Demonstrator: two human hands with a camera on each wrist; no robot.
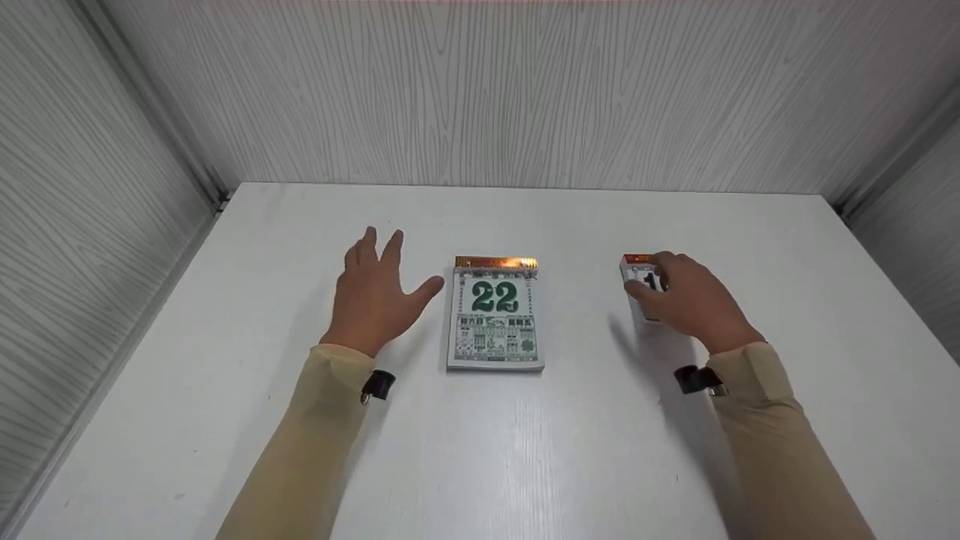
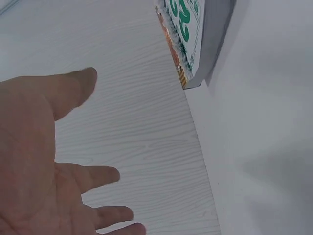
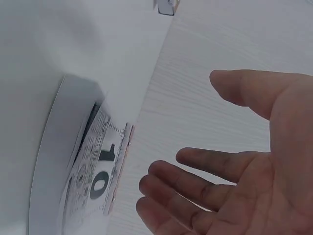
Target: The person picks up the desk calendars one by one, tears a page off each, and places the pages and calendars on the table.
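Observation:
A thick tear-off calendar with a green 22 and a shiny gold top strip lies flat on the table. To its left my left hand hovers, fingers spread and thumb toward it, holding nothing. The left wrist view shows a gap between this hand and the calendar's corner. A smaller tear-off calendar with a red-gold strip lies to the right, partly hidden by my right hand. In the right wrist view its black 10 shows on the small calendar, and the right hand's relaxed fingers stand apart from it.
Both calendars lie on a white tabletop. A grey wood-grain panel rises behind the table's far edge, with similar panels at left and right.

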